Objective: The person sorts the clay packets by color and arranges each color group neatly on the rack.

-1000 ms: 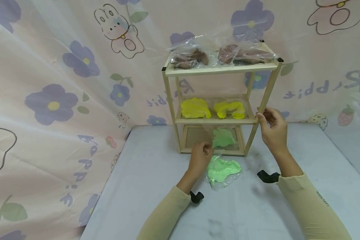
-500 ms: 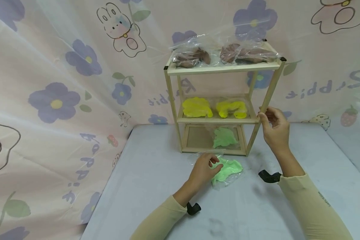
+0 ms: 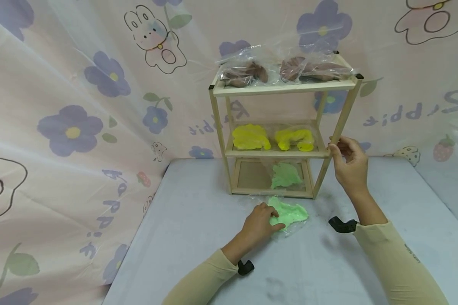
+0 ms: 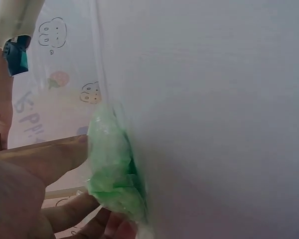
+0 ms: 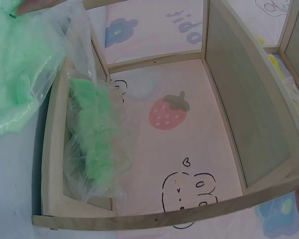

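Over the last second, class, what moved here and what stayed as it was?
The left hand drew back from the shelf's bottom tier and came down onto the bagged green dough on the table, fingers curling over it. The right hand stayed holding the wooden shelf; all shelved bags kept their places.

The near edge of the green bag (image 3: 288, 214) is covered by the left hand (image 3: 260, 223). In the right wrist view, the rack (image 5: 154, 215) is cut off at the edges.
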Demonstrator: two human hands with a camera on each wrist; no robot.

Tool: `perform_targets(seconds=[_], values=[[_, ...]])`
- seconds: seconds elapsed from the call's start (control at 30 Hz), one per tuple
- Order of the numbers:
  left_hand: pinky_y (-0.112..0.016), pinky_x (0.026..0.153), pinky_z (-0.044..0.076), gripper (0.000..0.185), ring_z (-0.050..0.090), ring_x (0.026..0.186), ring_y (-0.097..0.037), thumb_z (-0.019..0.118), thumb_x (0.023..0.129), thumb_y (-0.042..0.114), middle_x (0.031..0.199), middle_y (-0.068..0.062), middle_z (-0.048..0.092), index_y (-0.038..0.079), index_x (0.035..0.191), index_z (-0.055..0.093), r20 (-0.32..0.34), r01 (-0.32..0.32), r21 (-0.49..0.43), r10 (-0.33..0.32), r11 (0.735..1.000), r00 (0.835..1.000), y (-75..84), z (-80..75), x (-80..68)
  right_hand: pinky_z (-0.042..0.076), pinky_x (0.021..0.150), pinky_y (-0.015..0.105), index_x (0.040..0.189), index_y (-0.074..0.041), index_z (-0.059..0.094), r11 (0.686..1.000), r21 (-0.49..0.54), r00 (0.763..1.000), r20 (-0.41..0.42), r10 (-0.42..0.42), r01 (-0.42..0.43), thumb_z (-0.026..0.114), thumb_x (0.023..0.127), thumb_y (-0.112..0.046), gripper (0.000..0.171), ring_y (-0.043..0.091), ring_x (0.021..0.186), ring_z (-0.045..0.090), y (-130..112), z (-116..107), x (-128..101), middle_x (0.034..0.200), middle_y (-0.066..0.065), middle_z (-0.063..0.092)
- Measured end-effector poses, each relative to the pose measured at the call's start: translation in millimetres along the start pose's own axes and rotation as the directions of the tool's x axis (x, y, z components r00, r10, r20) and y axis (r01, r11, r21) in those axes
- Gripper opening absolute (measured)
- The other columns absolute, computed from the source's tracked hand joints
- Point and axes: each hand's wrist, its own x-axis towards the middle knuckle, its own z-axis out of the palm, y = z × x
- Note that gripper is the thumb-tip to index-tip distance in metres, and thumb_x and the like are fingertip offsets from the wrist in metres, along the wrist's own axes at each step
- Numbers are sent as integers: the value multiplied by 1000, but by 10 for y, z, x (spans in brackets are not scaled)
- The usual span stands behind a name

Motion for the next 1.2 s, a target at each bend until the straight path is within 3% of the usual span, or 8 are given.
perform_targets(seconds=[0.23,0.43,0.67,0.8,0.9,1.03,1.2], values=[[-21,74,53,22,59,97,-14,86,95,28,104,1,64,13,110,80,51,-20,45,18,999,999,-97,19,15,53,88,14,127,19,64,1000,-5,1000,5,0,0,64,100,17,27,7,95,66,16,3,-1,108,0,70],[-25,86,57,16,61,109,-18,85,95,24,115,3,67,17,110,81,95,-56,92,48,994,994,-200,-30,21,53,89,13,126,19,64,1000,-8,1000,-3,-4,4,64,99,17,27,6,95,66,18,8,0,108,0,71],[-32,96,54,15,60,111,-22,80,97,14,123,-1,70,21,110,84,84,-128,232,111,964,990,-232,-123,-28,54,89,14,126,19,64,1000,-1,1000,0,-2,2,64,99,17,27,7,95,67,27,1,1,108,1,71],[-34,93,50,15,57,106,-22,78,97,23,117,-3,68,18,110,81,8,-62,235,62,970,998,-213,-125,-74,54,90,14,127,17,65,1000,-6,1000,9,-4,4,64,99,17,28,7,96,67,28,-4,5,109,0,70],[-32,89,52,32,57,102,-22,81,96,41,110,-4,65,13,112,77,-26,4,199,1,980,1000,-186,-98,-90,54,89,15,127,17,65,1000,5,1000,9,-1,1,65,99,16,28,8,96,66,27,-4,10,109,0,70],[-31,82,55,52,58,103,-24,85,91,53,109,-6,61,9,114,71,-8,69,156,-69,985,998,-171,-50,-86,54,89,14,126,18,65,1000,24,1000,-3,7,-6,64,100,16,27,7,95,66,-2,3,11,109,4,70],[-30,74,55,55,57,100,-23,88,88,53,107,-5,59,9,113,67,-1,93,140,-94,986,996,-179,-15,-55,54,88,14,126,19,65,1000,18,1000,-5,9,-8,64,100,17,27,7,95,66,10,8,8,108,2,70]])
